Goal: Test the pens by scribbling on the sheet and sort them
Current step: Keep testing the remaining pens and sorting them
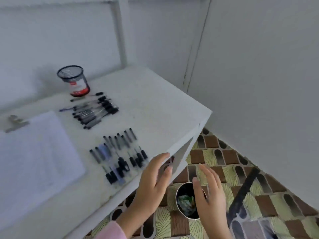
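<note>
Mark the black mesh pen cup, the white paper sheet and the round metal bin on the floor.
Black mesh pen cup (76, 83): head view, side wall.
White paper sheet (34, 152): head view, middle.
Round metal bin (177, 204): head view, left rim.

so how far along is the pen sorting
Looks mostly done: pens lie in two groups, far group by the cup, near group by the table edge. In hand: nothing; left hand and right hand are open near the bin. Left: unclear, cup looks empty.
</note>
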